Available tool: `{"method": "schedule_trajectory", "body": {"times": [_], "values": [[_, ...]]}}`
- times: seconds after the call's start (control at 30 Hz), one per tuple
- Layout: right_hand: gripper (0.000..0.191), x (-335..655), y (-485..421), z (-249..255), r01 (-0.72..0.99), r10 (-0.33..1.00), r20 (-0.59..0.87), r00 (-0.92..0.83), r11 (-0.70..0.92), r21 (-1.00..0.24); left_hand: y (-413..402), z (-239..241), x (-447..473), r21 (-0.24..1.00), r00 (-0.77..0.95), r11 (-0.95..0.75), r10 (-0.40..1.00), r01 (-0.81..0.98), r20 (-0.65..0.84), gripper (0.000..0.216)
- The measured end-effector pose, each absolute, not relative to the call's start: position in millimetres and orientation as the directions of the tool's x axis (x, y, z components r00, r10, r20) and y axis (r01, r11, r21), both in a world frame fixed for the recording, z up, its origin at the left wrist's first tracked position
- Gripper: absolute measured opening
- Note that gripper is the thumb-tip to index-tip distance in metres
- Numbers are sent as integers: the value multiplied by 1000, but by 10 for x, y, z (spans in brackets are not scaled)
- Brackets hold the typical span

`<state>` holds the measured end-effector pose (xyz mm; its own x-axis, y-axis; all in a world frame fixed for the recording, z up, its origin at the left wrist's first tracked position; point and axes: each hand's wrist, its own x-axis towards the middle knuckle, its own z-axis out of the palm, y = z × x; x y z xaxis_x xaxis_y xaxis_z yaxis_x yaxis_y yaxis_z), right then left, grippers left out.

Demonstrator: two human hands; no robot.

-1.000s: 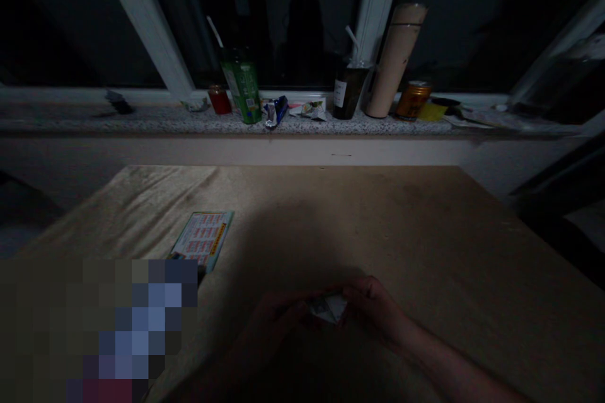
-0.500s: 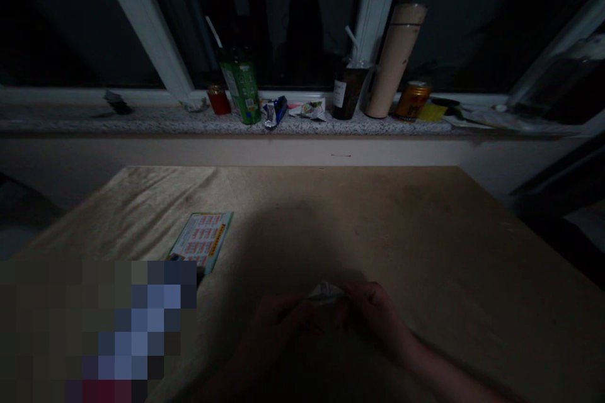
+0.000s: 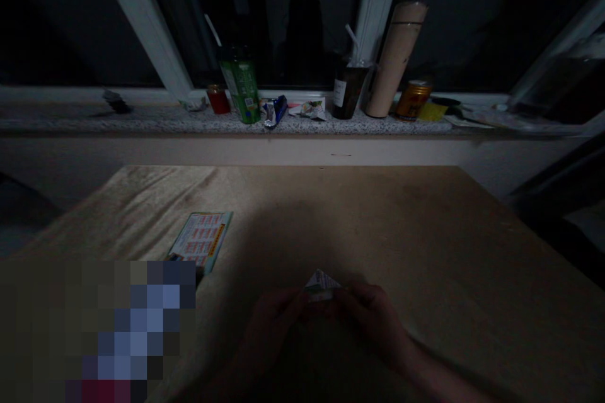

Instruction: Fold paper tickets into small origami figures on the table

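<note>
Between my two hands is a small piece of folded paper [image 3: 321, 283], with print on it and a pointed top like a triangle. My left hand [image 3: 278, 315] pinches its left corner, thumb along the near side. The right corner is gripped by my right hand [image 3: 371, 308], its fingers closed. Both hands are close to the brown table [image 3: 406, 233], in deep shadow, so the fingertips and the paper's lower edge are hard to make out.
A printed card [image 3: 203, 239] lies on the table at left, beside a pixelated patch. Along the granite windowsill [image 3: 293, 129] stand a green cup [image 3: 243, 91], a red jar [image 3: 218, 99], a dark drink cup [image 3: 347, 94], a pink flask [image 3: 397, 60], a gold can [image 3: 412, 101] and crumpled wrappers [image 3: 274, 111].
The paper has turned so that its pointed, printed face shows; before, it looked like a flatter, pale strip. My right hand has shifted slightly, its fingers now closer to the paper.
</note>
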<state>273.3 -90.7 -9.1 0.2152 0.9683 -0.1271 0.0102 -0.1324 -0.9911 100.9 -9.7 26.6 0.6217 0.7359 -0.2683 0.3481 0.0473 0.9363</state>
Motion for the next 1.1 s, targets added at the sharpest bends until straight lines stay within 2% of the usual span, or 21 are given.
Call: {"method": "schedule_trajectory", "body": {"times": [0.3,0.7,0.87,1.1], "values": [[50,2739,-888,-17,-12,967,-136,214,-136,-991,-58,223,1001,934,598,73,750,349,-282,30],[51,2731,-928,-49,164,957,-85,277,-134,-977,-84,235,1026,938,613,124,727,325,-309,30],[52,2720,-933,-23,187,960,-81,266,-134,-973,-80,232,1041,915,525,122,786,384,-325,31],[50,2681,-951,-36,262,968,-96,232,-157,-952,-105,251,1112,903,508,135,788,409,-348,27]]}}
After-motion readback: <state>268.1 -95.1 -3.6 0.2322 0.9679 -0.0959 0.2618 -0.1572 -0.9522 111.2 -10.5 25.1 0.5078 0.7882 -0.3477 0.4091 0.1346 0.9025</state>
